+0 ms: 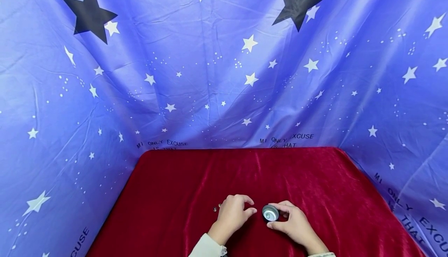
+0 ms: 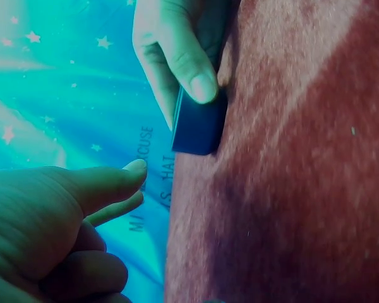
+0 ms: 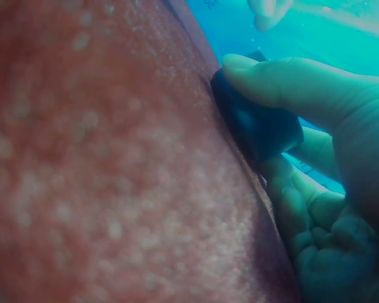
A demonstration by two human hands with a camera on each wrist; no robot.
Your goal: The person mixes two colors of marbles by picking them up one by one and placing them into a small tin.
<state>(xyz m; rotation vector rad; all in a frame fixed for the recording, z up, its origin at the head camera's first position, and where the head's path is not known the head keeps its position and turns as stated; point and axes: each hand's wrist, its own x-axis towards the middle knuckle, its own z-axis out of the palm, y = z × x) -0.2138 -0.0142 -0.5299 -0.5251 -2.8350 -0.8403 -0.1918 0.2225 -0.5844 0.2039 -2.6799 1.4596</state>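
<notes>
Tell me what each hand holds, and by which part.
The right hand pinches a small round grey cap by its rim, thumb and fingers on opposite sides, on the red cloth. The left hand holds nothing visible.

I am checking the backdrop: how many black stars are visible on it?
2: one black star at upper left, another at upper right, partly cut by the top edge. More may lie outside the picture.
</notes>
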